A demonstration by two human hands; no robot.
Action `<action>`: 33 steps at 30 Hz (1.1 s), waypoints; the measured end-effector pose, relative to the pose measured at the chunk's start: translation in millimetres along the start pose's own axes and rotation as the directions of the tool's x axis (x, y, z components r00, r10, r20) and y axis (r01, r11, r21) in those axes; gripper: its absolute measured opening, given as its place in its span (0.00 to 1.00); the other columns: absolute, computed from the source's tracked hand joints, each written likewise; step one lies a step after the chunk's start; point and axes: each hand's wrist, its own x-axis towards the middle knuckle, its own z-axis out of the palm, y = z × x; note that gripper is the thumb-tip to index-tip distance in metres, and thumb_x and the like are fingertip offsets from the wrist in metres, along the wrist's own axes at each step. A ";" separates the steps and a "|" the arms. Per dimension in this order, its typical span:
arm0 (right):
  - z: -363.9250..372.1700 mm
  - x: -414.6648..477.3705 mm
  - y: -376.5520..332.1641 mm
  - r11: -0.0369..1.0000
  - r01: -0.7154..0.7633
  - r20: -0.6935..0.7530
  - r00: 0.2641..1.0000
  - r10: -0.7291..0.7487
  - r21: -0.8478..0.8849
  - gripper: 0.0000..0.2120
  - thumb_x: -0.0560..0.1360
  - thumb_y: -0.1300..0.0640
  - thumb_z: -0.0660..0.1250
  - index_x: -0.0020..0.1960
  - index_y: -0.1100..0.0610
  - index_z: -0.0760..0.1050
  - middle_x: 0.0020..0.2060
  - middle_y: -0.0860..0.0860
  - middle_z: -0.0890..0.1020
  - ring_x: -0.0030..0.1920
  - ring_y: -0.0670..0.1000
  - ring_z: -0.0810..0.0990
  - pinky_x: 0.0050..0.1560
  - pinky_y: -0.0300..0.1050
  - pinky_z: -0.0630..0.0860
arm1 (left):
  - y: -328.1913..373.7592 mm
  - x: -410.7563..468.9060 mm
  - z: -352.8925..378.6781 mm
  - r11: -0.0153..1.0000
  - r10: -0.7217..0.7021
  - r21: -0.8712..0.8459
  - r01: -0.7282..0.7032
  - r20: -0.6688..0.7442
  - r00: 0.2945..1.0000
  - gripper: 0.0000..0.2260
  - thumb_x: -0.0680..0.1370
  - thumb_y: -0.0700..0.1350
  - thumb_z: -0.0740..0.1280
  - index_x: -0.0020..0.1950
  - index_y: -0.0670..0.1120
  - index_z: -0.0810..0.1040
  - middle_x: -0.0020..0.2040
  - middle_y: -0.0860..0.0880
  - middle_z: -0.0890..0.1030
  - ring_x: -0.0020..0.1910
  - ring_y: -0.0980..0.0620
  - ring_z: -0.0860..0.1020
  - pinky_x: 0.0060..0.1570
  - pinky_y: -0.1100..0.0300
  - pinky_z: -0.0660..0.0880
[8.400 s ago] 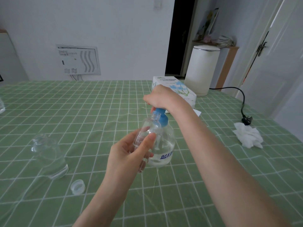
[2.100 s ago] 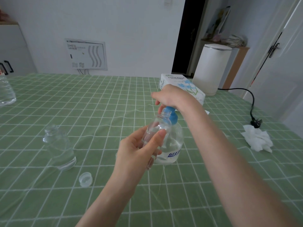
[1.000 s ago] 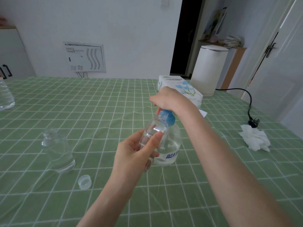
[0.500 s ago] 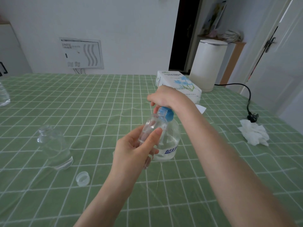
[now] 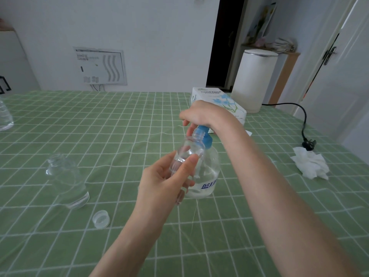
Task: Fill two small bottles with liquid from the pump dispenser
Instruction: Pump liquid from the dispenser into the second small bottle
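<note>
Clear small bottle [image 5: 189, 151] tilted toward blue-topped pump dispenser [image 5: 209, 170].

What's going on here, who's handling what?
A person is filling a small clear bottle from the pump dispenser. The left hand grips the bottle with its mouth by the blue pump head, and the right hand is curled over that head. The dispenser stands on the green checked table. A second bottle stands uncapped to the left, a cap lying near it.

Printed in small grey capitals atop the white tissue box [image 5: 219, 97], right of centre: "TISSUE PAPER". Printed in blue on the clear pump dispenser [image 5: 209, 170], mid-frame, low on its body: Chinese characters, seemingly "蓝月", partly cut off. On the wall panel [image 5: 99, 65], upper left: small print, too blurred to read.
</note>
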 end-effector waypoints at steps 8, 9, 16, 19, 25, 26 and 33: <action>8.2 -0.5 5.1 1.000 -0.016 0.024 1.000 0.016 -0.010 0.17 0.78 0.59 0.55 0.60 0.63 0.78 0.55 0.58 0.83 0.42 0.54 0.74 0.36 0.41 0.67 | -3.1 -0.1 -0.5 0.999 -0.036 0.012 0.036 -0.010 0.999 0.20 0.61 0.59 0.69 0.46 0.49 0.83 0.31 0.51 0.79 0.29 0.56 0.76 0.23 0.67 0.69; 8.6 0.1 5.2 1.000 -0.012 0.021 1.000 0.013 -0.008 0.17 0.78 0.59 0.55 0.59 0.63 0.78 0.55 0.58 0.83 0.42 0.53 0.74 0.36 0.41 0.67 | -3.3 -0.3 -0.7 0.999 -0.037 0.010 0.037 -0.015 0.999 0.21 0.60 0.59 0.69 0.47 0.48 0.83 0.31 0.50 0.79 0.29 0.56 0.76 0.23 0.67 0.69; 4.3 6.0 6.7 0.994 0.072 -0.090 0.994 -0.064 0.086 0.14 0.75 0.58 0.58 0.57 0.61 0.76 0.47 0.58 0.85 0.43 0.54 0.79 0.45 0.44 0.75 | -0.7 0.1 -0.3 1.000 -0.015 0.007 0.015 -0.015 1.000 0.18 0.60 0.59 0.69 0.45 0.52 0.83 0.31 0.51 0.81 0.28 0.57 0.77 0.22 0.67 0.69; 3.1 6.3 4.9 0.995 0.070 -0.076 0.995 -0.064 0.073 0.14 0.75 0.59 0.58 0.57 0.61 0.76 0.48 0.57 0.84 0.41 0.54 0.78 0.40 0.42 0.73 | -0.5 0.8 0.0 1.000 -0.010 0.004 0.010 -0.022 1.000 0.17 0.60 0.60 0.69 0.43 0.52 0.84 0.31 0.52 0.81 0.28 0.58 0.77 0.22 0.67 0.69; 5.3 5.6 4.6 1.000 0.031 -0.020 0.999 -0.031 0.006 0.16 0.77 0.59 0.56 0.59 0.63 0.77 0.54 0.58 0.83 0.42 0.54 0.74 0.39 0.42 0.69 | -2.5 0.4 -0.5 1.000 -0.022 0.012 0.022 -0.024 0.999 0.21 0.60 0.60 0.69 0.46 0.50 0.83 0.31 0.51 0.80 0.29 0.56 0.76 0.22 0.67 0.68; 6.8 5.2 5.7 1.000 0.024 -0.013 1.000 -0.024 0.000 0.16 0.77 0.59 0.56 0.59 0.63 0.77 0.54 0.58 0.83 0.42 0.54 0.74 0.37 0.42 0.68 | -2.7 0.0 -0.4 0.999 -0.029 0.017 0.030 -0.018 0.999 0.21 0.60 0.60 0.69 0.46 0.49 0.83 0.31 0.50 0.80 0.29 0.55 0.76 0.22 0.67 0.68; 8.7 3.6 8.3 0.999 0.039 -0.038 0.999 -0.038 0.035 0.15 0.76 0.59 0.58 0.59 0.61 0.76 0.51 0.57 0.83 0.39 0.53 0.75 0.33 0.40 0.68 | -3.5 0.2 0.7 0.999 -0.029 0.020 0.030 -0.027 0.999 0.20 0.60 0.60 0.69 0.45 0.51 0.83 0.32 0.51 0.81 0.29 0.57 0.77 0.23 0.67 0.69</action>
